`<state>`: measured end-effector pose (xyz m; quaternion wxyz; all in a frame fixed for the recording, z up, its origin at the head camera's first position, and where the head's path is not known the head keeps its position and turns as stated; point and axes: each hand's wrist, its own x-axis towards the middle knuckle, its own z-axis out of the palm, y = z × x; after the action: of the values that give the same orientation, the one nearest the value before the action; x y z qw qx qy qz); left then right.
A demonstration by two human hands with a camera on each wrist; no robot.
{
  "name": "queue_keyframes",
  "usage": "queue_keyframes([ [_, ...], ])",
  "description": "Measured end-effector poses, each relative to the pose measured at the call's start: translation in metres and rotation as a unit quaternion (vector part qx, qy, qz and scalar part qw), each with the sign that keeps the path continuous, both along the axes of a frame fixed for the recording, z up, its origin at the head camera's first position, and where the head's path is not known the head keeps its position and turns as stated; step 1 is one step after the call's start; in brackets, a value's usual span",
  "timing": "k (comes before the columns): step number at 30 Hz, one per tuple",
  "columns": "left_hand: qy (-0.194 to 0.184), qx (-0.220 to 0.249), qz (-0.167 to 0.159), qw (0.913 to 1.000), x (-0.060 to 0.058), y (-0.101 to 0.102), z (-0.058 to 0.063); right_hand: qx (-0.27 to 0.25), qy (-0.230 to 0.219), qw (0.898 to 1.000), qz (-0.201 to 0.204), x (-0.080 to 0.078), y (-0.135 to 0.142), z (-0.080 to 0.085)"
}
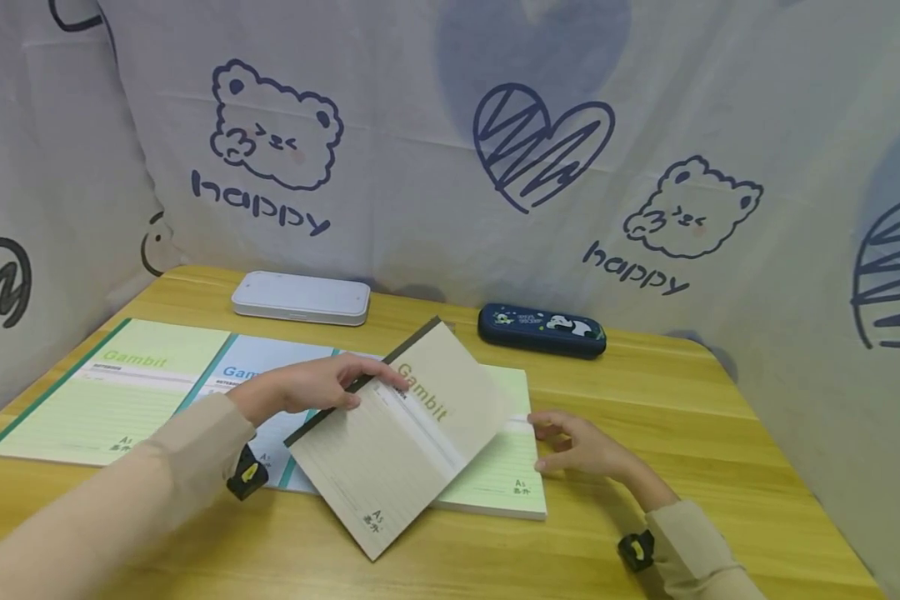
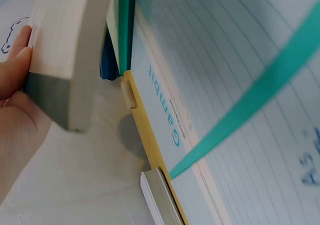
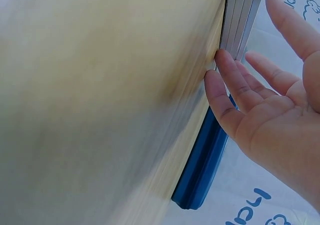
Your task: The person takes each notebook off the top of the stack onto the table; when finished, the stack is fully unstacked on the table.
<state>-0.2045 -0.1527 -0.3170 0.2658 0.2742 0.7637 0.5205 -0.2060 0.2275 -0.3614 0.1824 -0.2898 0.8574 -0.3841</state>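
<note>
My left hand [image 1: 322, 385] grips a beige Gambit notebook [image 1: 412, 442] near its dark spine. Tilted over the other notebooks, the beige one also shows in the left wrist view with the left hand [image 2: 22, 105] at its spine. Partly covered beneath it lies a pale green notebook [image 1: 495, 479]. Along the green notebook's right edge, my right hand [image 1: 588, 448] has its fingertips right at the side, fingers relaxed and apart. The right wrist view shows that right hand [image 3: 270, 105] beside stacked page edges [image 3: 242, 22].
Left of the beige notebook lie a blue notebook [image 1: 258, 354] and another green notebook [image 1: 150, 333], both with teal spines. A white case [image 1: 300, 296] and a dark blue panda pencil case [image 1: 540, 331] stand along the back of the wooden table [image 1: 682, 400], before a printed cloth.
</note>
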Motion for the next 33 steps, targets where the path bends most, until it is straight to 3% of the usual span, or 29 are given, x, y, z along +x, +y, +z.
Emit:
queue_keyframes([
  [9, 0.016, -0.037, -0.05, 0.9979, 0.014, -0.016, 0.004, 0.005, -0.012, 1.0, -0.008, 0.002, -0.002, 0.004],
  [21, -0.038, 0.048, -0.113, 0.9917, 0.018, -0.038, 0.004, 0.005, -0.009, 1.0, -0.005, 0.001, -0.002, 0.002],
  [33, -0.056, 0.084, -0.166, 0.9809, 0.025, -0.061, 0.001, 0.007, -0.01, 1.0, -0.008, 0.0, -0.002, 0.001],
])
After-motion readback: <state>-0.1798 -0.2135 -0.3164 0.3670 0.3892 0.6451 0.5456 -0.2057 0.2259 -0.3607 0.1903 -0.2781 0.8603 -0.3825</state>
